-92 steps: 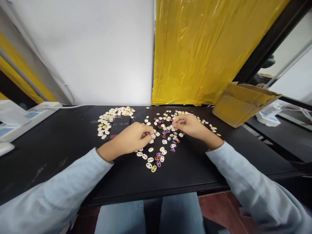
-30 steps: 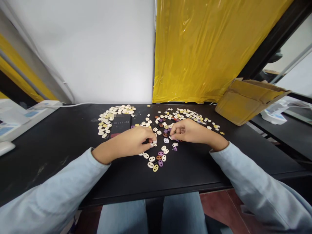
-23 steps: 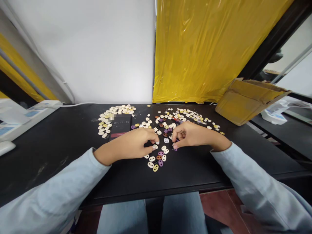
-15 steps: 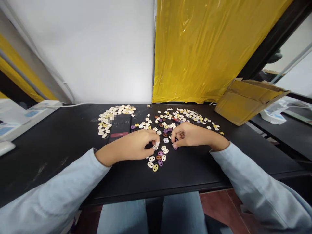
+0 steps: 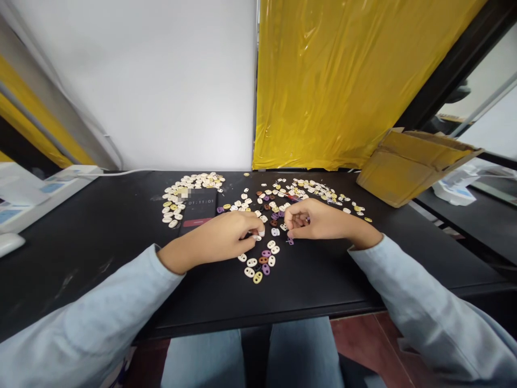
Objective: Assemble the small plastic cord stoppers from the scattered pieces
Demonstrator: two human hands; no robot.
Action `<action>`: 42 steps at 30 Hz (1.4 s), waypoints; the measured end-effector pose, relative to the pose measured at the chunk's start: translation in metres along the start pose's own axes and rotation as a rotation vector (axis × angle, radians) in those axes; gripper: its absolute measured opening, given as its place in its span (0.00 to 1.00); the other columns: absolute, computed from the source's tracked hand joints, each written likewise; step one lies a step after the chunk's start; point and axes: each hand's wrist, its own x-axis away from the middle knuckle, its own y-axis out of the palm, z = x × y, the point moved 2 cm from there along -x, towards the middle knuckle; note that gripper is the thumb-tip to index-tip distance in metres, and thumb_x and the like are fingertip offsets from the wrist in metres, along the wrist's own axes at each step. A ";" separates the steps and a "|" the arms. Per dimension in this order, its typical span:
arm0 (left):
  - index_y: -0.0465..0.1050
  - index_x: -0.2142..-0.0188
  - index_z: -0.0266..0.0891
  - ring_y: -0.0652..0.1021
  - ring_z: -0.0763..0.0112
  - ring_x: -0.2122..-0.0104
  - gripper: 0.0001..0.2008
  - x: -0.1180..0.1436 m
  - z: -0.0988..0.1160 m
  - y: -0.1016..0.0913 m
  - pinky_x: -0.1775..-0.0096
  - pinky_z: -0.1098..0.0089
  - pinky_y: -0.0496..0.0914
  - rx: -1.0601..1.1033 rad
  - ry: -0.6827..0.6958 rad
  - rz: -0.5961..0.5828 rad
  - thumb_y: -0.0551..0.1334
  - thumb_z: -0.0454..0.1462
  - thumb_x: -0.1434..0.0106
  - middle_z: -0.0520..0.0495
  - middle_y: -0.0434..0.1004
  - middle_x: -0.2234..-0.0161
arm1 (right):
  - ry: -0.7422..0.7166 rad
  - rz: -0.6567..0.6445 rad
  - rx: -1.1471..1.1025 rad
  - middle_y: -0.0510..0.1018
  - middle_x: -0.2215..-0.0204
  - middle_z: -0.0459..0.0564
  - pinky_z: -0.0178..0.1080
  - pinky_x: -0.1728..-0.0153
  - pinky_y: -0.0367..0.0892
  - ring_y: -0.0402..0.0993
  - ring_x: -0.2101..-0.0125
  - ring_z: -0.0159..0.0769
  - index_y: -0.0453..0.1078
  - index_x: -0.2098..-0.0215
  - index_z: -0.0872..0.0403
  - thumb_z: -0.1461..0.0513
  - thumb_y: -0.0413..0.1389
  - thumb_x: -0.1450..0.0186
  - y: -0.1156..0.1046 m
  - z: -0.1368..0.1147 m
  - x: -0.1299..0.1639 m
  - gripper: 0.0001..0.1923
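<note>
My left hand (image 5: 242,230) is closed in a pinch on a white oval two-hole button (image 5: 257,237), just above the black table. My right hand (image 5: 305,221) has its fingers curled and the thumb pressed in; a purple two-hole button (image 5: 290,241) shows at the thumb tip, with a thin light sliver beside it. The curled fingers hide the rest of the grip. Between and below the hands lies a loose group of buttons (image 5: 263,260) in white, purple, brown, black and yellow. One white button (image 5: 275,232) lies between both hands.
A phone with a timer (image 5: 197,207) lies left, beside a heap of cream buttons (image 5: 173,202). More small buttons (image 5: 315,188) spread behind my right hand, near a red-handled screwdriver (image 5: 294,198). A cardboard box (image 5: 404,172) stands at the right; a white power strip (image 5: 60,186) is left.
Both hands have lifted slightly away from the table's front edge, each carrying its button along. More of the white button at the left side of the lower group is uncovered.
</note>
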 end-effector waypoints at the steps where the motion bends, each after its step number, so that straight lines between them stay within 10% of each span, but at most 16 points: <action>1: 0.74 0.63 0.37 0.73 0.70 0.68 0.08 0.000 0.000 -0.002 0.62 0.68 0.65 0.004 0.001 0.009 0.56 0.29 0.38 0.49 0.74 0.66 | -0.005 0.022 -0.005 0.74 0.77 0.43 0.32 0.74 0.62 0.68 0.76 0.29 0.70 0.72 0.55 0.64 0.61 0.41 0.000 0.000 0.000 0.04; 15: 0.79 0.66 0.39 0.73 0.75 0.75 0.11 0.011 0.002 -0.018 0.72 0.75 0.63 0.192 -0.056 -0.239 0.62 0.26 0.46 0.54 0.76 0.73 | -0.001 0.150 -0.082 0.81 0.69 0.49 0.32 0.72 0.68 0.74 0.74 0.30 0.77 0.59 0.56 0.58 0.62 0.37 0.002 0.008 -0.006 0.11; 22: 0.76 0.67 0.37 0.76 0.74 0.72 0.06 0.006 0.004 -0.013 0.69 0.74 0.68 0.276 -0.023 -0.146 0.62 0.28 0.42 0.52 0.77 0.72 | 0.064 0.236 -0.291 0.80 0.74 0.48 0.32 0.75 0.69 0.74 0.77 0.29 0.75 0.64 0.57 0.57 0.65 0.40 0.009 0.007 -0.008 0.12; 29: 0.78 0.63 0.33 0.82 0.68 0.67 0.08 -0.006 -0.013 0.001 0.59 0.67 0.76 0.802 -0.305 0.276 0.68 0.33 0.43 0.46 0.83 0.68 | 0.055 0.232 -0.484 0.80 0.73 0.46 0.34 0.70 0.75 0.77 0.74 0.31 0.76 0.60 0.57 0.59 0.67 0.42 0.015 -0.003 -0.011 0.14; 42: 0.78 0.65 0.32 0.84 0.67 0.70 0.09 -0.014 -0.010 0.020 0.64 0.68 0.79 1.084 -0.361 0.325 0.71 0.31 0.47 0.47 0.83 0.72 | 0.058 0.210 -0.486 0.76 0.79 0.39 0.32 0.78 0.69 0.74 0.80 0.30 0.61 0.65 0.52 0.65 0.67 0.46 0.023 -0.014 -0.012 0.18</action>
